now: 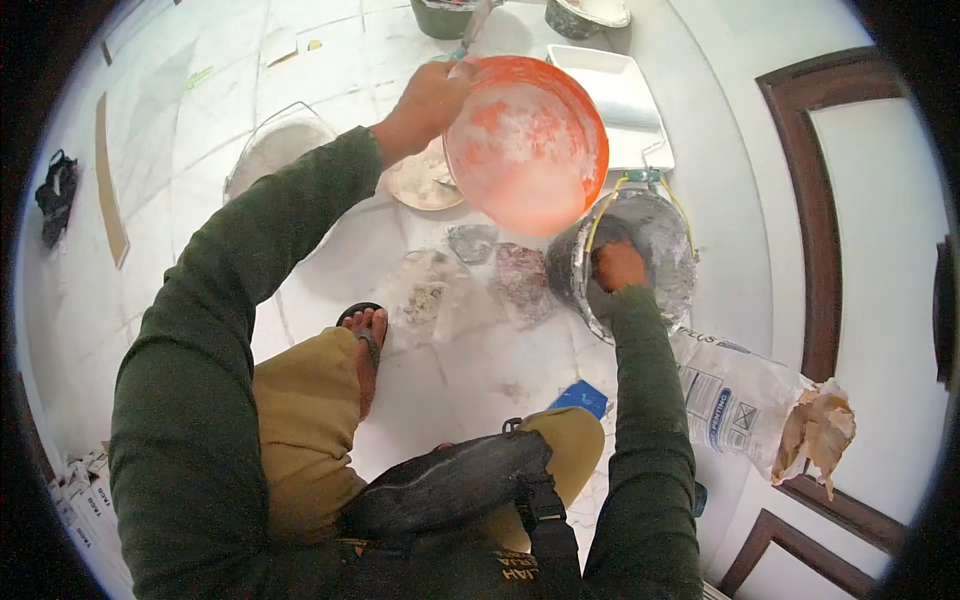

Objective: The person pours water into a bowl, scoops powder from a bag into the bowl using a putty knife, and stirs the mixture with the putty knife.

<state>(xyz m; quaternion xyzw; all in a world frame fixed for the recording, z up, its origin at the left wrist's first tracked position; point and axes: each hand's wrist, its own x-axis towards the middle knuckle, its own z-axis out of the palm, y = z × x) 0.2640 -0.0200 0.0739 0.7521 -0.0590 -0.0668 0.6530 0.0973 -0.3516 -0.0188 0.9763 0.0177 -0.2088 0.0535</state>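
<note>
My left hand [428,105] is closed on the rim of an orange bowl [525,150] coated inside with white powder or paste. A thin tool handle [476,28] rises beside that hand's thumb. My right hand [618,266] reaches into a dark bucket [655,235] with a wire handle; its fingers are mostly hidden in shadow, and what they touch cannot be made out. The bowl is tilted just left of and above the bucket. Below the bowl, plastic bags [523,280] with powdery contents lie on the floor.
An open paper sack [740,400] lies right of the bucket. A white paint tray [655,148] with a roller is behind it. A pale bucket [255,165] stands at left, a round dish [425,185] near the bowl, a blue object [582,398] by my knee. Framed panels [820,220] line the right.
</note>
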